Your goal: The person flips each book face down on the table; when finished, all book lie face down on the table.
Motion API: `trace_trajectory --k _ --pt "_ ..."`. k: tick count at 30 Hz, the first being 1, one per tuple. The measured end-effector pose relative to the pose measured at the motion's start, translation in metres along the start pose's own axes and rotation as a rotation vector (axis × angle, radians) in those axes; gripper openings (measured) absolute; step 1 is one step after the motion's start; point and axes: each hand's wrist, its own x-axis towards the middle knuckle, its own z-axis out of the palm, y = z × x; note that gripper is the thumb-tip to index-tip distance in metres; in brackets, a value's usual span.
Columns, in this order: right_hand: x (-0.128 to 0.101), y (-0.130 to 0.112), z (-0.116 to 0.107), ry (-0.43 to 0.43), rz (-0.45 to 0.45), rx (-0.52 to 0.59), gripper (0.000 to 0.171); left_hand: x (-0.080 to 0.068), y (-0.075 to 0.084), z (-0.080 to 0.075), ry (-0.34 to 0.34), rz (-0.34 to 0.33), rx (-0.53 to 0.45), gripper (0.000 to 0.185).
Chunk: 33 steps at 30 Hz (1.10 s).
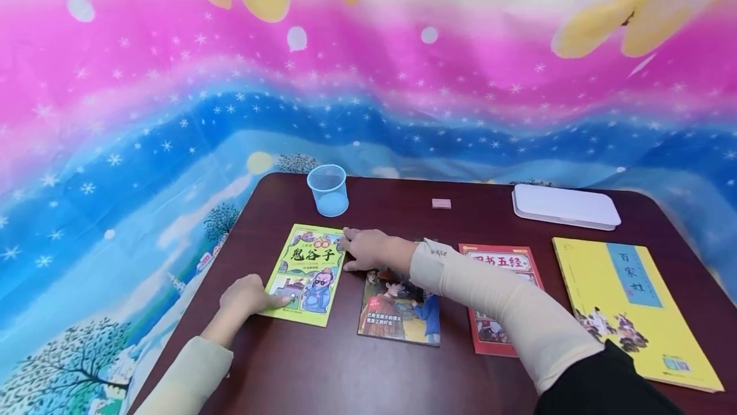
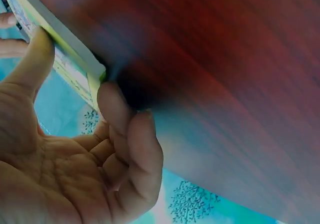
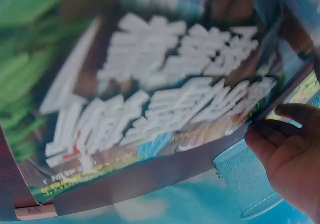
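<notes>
A green comic book [image 1: 305, 303] with black title characters lies flat at the left of the table in the head view. My left hand [image 1: 244, 300] pinches its lower left corner; in the left wrist view the thumb rests on the cover and fingertips touch the book's edge [image 2: 70, 42]. At the upper right edge of that book, my right hand [image 1: 371, 250] touches with its fingertips. Under the right wrist lies a dark illustrated book [image 1: 397, 313], its upper part partly hidden by the arm. Its white lettering [image 3: 170, 74] fills the right wrist view.
A red book [image 1: 480, 313], partly covered by the right forearm, and a large yellow book [image 1: 662, 332] lie to the right. Behind them are a blue mesh cup [image 1: 329, 191], a pink eraser [image 1: 441, 204] and a white case [image 1: 564, 205]. A patterned curtain [image 1: 368, 95] hangs behind the table.
</notes>
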Motion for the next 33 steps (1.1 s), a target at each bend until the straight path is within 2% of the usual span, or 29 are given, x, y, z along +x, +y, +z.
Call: trace_trajectory --k 6,10,13,19,24,26,29,32,33 --pt "-0.001 -0.004 0.001 0.029 0.01 -0.026 0.069 -0.001 0.004 -0.005 0.013 -0.032 0.018 0.061" --pt "-0.001 0.001 -0.005 0.008 -0.012 0.01 0.061 -0.003 0.008 -0.007 0.014 -0.052 0.04 0.059" --pt "0.003 0.004 -0.013 -0.025 -0.006 0.063 0.052 -0.004 0.01 -0.008 0.014 -0.043 0.023 0.056" --pt "0.014 -0.002 -0.025 -0.1 0.059 0.272 0.054 -0.004 0.005 -0.011 0.015 0.023 -0.099 0.047" --pt "0.029 -0.005 -0.028 -0.112 0.07 0.458 0.057 -0.013 0.005 -0.023 0.082 0.107 -0.18 0.043" --pt "0.034 -0.005 -0.03 -0.088 0.075 0.589 0.057 -0.019 0.007 -0.03 0.129 0.145 -0.174 0.041" --pt "0.041 -0.006 -0.034 -0.073 0.085 0.954 0.057 -0.03 0.012 -0.039 0.211 0.21 -0.15 0.036" --pt "0.048 -0.01 -0.037 -0.078 0.116 1.326 0.057 -0.04 0.018 -0.042 0.291 0.292 -0.111 0.033" --pt "0.049 -0.011 -0.039 -0.072 0.13 1.42 0.058 -0.043 0.02 -0.042 0.314 0.321 -0.096 0.031"
